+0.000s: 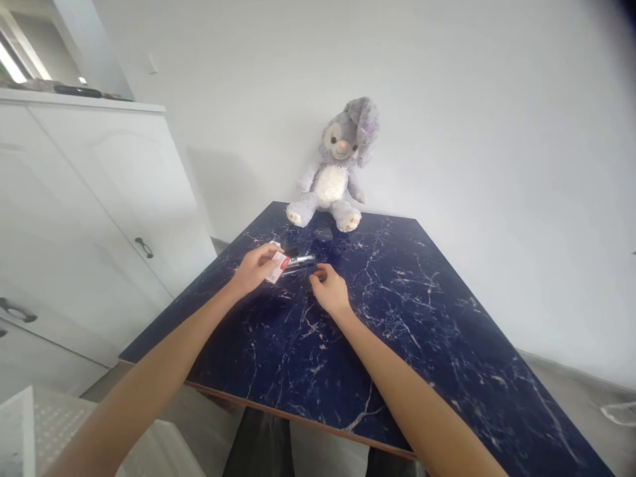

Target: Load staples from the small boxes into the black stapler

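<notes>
My left hand (257, 266) is closed on a small white and red box (278, 267), held tilted just above the table near its middle. Partly hidden behind the box lie several pens (300, 260), silver and dark, side by side. Another small white item (274, 244) shows only its edge behind my left fingers. My right hand (330, 287) rests on the tabletop at the right end of the pens. Its fingers are curved, with a gap between thumb and forefinger. The forefinger is close to a dark pen's end; whether they touch is unclear.
The dark blue marbled table (397, 311) narrows toward the white wall. A grey plush rabbit (332, 182) sits at its far edge. White cabinets (99, 199) stand to the left, with a black object (77, 91) on top. A white perforated container (54, 424) is at lower left.
</notes>
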`<state>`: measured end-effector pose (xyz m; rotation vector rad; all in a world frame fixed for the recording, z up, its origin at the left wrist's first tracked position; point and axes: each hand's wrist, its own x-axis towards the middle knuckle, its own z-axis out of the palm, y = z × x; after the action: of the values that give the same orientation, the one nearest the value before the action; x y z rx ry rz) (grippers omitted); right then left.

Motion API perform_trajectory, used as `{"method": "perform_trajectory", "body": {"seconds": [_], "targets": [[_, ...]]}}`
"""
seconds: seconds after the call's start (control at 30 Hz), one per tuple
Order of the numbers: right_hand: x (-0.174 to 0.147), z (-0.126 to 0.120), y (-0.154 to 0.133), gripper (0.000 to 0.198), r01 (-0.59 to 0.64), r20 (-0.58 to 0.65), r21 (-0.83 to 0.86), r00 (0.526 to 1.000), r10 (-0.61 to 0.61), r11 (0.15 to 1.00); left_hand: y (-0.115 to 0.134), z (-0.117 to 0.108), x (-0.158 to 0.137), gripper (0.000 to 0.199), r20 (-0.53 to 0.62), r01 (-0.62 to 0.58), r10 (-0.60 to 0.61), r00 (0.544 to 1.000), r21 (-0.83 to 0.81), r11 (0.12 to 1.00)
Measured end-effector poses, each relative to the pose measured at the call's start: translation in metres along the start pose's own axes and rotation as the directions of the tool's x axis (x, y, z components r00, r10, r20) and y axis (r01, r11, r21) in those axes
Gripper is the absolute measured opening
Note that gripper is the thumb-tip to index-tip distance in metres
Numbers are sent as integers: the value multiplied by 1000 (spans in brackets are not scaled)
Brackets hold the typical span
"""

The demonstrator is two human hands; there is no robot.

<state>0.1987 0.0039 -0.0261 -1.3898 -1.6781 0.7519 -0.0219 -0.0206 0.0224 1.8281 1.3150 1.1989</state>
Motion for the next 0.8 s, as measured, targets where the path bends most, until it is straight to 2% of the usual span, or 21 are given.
{"method": "perform_trajectory", "body": {"seconds": [0.07,0.13,0.2,0.27,0.33,0.43,0.53,0.67,0.8], "targets": [[16,9,-6,46,2,-69,-93,998,-8,996,5,-3,0,34,37,-104,97,995,312,944],[29,16,-10,56,-11,-112,-112,994,-1,994,5,-10,3,38,-16,-160,196,981,517,841],[36,20,-11,64,-16,-142,-102,990,1,995,-1,-23,6,44,-157,-116,251,955,581,806],[37,21,-9,68,-13,-171,-78,985,-1,997,-11,-38,9,47,-231,-50,219,948,572,819],[36,20,-6,72,-40,-233,-32,972,31,999,-23,-49,11,54,-140,-39,153,978,599,800],[35,16,-2,77,-127,-353,73,924,145,989,-36,-51,11,70,32,-69,66,997,715,696],[37,16,-2,80,-158,-385,122,902,193,980,-41,-43,10,73,32,-65,65,997,774,630],[41,23,-6,85,-86,-295,52,950,98,995,-42,-39,11,77,-1,-17,26,1000,726,688],[43,31,-8,91,-102,-255,3,962,100,995,-41,-32,12,79,-30,20,-2,1000,607,795]]}}
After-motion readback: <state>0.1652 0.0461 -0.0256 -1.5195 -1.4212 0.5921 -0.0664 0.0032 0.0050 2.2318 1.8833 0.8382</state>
